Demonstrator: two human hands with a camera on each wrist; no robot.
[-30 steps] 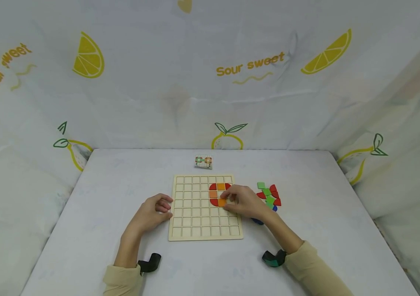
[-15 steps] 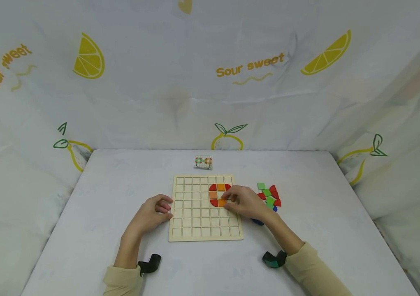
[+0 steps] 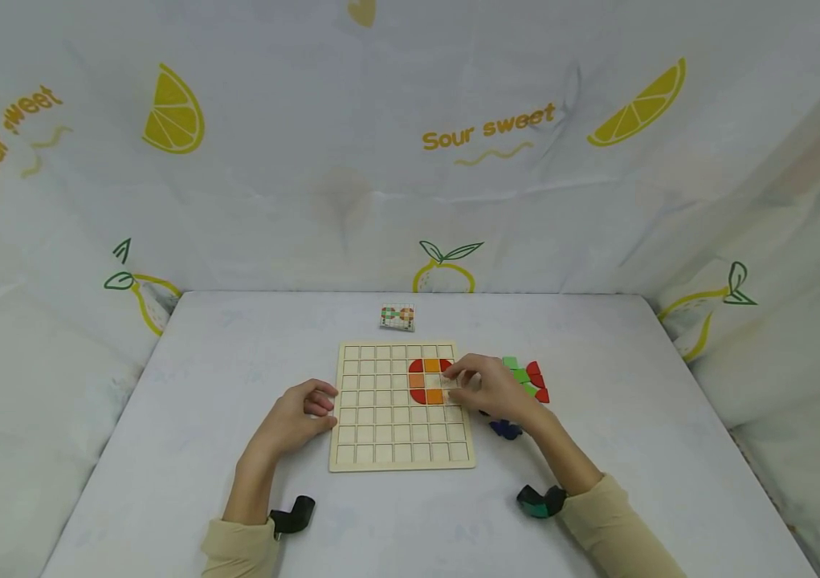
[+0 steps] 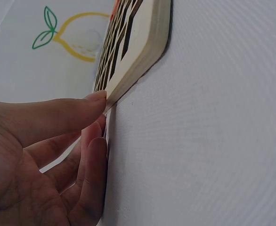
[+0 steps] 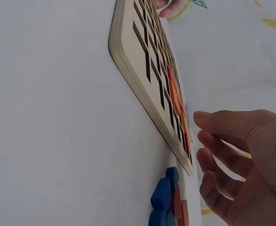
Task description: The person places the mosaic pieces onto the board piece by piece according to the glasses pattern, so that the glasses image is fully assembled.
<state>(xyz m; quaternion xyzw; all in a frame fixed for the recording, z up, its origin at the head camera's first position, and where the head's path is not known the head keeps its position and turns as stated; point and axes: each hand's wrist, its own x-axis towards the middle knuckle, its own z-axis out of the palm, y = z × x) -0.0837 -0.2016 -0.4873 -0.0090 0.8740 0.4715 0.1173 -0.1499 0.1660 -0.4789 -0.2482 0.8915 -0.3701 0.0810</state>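
Observation:
A square wooden grid board point(image 3: 381, 437) lies on the white table. At its upper right, red quarter-round tiles point(image 3: 417, 367) and orange square tiles point(image 3: 434, 396) sit in the cells around a bare one. My left hand point(image 3: 294, 417) rests at the board's left edge; the left wrist view shows the thumb point(image 4: 93, 101) against the rim. Over the right edge hovers my right hand point(image 3: 492, 393), fingers loosely bent and a gap between thumb and forefinger. The right wrist view shows nothing in those fingers point(image 5: 211, 122).
Right of the board lie loose green tiles point(image 3: 520, 375), red tiles point(image 3: 541, 395) and dark blue pieces point(image 3: 507, 429), partly behind the right hand. A small pattern card point(image 3: 397, 317) lies beyond the board. Black wrist-worn devices point(image 3: 294, 514) jut from both wrists.
My right hand has left the lower orange tile and shifted right, uncovering more of that tile and the blue pieces. The left hand and the board stay put.

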